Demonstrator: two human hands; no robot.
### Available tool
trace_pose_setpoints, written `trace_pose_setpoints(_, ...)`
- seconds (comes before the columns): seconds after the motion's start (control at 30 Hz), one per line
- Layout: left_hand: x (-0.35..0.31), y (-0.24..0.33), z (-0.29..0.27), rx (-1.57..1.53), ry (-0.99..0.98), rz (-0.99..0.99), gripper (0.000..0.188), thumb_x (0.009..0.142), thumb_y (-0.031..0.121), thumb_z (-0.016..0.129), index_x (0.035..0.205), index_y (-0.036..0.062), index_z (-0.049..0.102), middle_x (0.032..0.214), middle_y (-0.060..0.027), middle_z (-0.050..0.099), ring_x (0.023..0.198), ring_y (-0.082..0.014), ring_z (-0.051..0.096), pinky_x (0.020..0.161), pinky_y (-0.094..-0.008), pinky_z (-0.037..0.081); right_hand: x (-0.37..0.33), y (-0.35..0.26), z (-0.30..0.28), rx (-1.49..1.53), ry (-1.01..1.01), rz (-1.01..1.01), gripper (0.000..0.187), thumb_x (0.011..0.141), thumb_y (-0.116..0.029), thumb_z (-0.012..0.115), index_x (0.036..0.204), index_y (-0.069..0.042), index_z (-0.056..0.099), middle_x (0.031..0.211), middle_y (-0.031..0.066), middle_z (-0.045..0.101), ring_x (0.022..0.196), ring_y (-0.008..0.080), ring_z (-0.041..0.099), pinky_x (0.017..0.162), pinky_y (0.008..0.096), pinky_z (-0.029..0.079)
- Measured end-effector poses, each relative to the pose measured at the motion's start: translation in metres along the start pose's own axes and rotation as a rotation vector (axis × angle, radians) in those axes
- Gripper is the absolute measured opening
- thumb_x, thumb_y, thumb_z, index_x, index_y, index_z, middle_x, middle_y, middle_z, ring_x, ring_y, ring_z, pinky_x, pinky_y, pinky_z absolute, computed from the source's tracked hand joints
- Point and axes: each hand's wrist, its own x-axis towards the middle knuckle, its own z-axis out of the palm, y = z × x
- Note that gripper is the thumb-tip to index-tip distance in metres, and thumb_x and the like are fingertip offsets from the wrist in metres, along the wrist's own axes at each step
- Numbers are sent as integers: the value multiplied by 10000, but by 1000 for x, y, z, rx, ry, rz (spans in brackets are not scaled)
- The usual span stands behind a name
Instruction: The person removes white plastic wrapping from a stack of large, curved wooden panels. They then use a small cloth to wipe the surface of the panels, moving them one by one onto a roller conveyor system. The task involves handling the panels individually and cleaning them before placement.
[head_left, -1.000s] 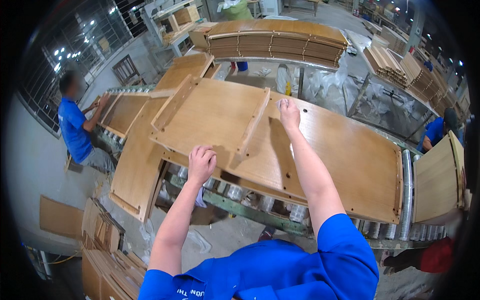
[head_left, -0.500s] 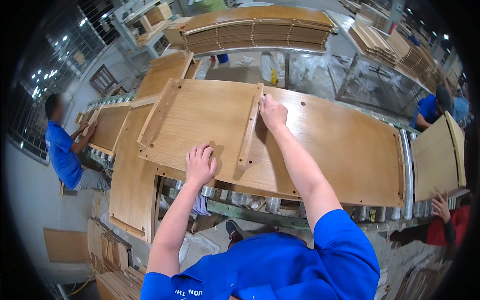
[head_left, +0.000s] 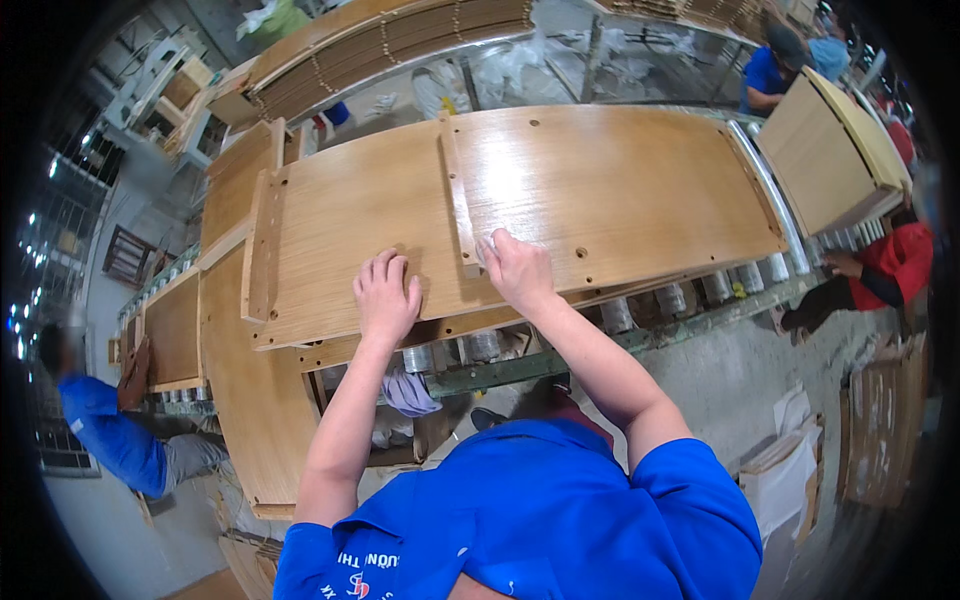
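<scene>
My left hand [head_left: 388,295] rests with fingers apart on a brown wooden panel [head_left: 350,220], near its front edge. My right hand [head_left: 520,272] is closed, its fingertips pinching something small and whitish that I cannot make out. It is at the near end of a narrow wooden strip [head_left: 458,195] standing up from the panel. Another upright strip [head_left: 262,250] runs along the panel's left end. Right of the middle strip lies a smooth panel surface [head_left: 620,190] with dark holes near its edges.
The panels lie on a roller conveyor [head_left: 670,298]. A boxy wooden piece [head_left: 825,150] stands on the rollers at right, with a person in red [head_left: 895,265] beside it. A co-worker in blue [head_left: 115,430] is at left. Stacked panels [head_left: 400,50] are at the back.
My right hand has moved from the strip's far end to its near end. My left hand stays on the panel. The view has turned rightward, and the left co-worker leans lower.
</scene>
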Motion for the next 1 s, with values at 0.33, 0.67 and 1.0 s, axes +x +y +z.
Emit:
trace_pose_setpoints(0.33,-2,-2,-11,9,40,14,256,741,188,562,970,74,545,1097,-87,507,1067,-287,421,916,-424,313,47,49,17,957,-182,471,260,886,-273,467,842,-24,530,664,71,559,632,162,542,594,339,443)
trace_pose_setpoints(0.67,4,6,-5,-14,135,26,189,729,187,581,891,89,575,1008,-58,552,992,-277,468,856,-410,356,182,82,81,210,51,317,360,874,-421,385,891,-108,562,790,204,610,778,403,580,687,494,436)
trace_pose_setpoints(1.0,4,5,-5,-14,157,-7,207,698,172,586,887,87,576,1003,-57,556,980,-275,475,850,-404,361,215,82,100,-24,0,306,379,880,-431,372,859,-106,567,799,207,618,780,395,592,700,479,452)
